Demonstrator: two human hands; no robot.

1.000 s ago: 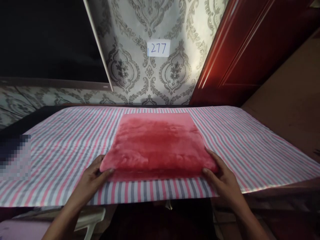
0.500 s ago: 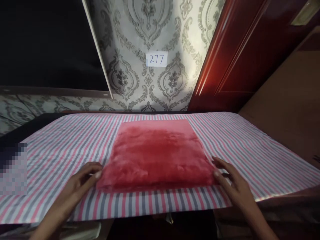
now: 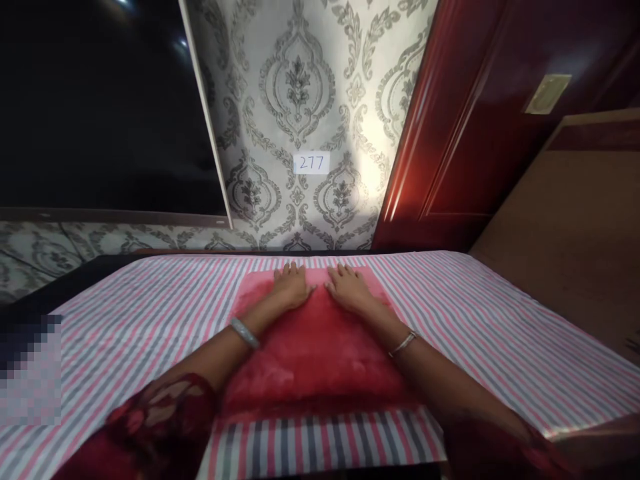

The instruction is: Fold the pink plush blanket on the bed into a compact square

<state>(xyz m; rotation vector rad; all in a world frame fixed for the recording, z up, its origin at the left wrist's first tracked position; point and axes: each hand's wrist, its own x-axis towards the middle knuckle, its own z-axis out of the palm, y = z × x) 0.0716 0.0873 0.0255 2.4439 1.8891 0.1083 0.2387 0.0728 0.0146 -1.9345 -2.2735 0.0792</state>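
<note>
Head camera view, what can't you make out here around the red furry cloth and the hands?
- Far part of the red furry cloth: covered by the left hand and right hand.
- Left end of the striped sheet: pixelated patch.
- Palms: pressed face down.
- Elbows: cut off by bottom edge.

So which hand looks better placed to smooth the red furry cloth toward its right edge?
Probably the right hand: it lies flat on the red furry cloth nearer that edge, beside the left hand.
</note>
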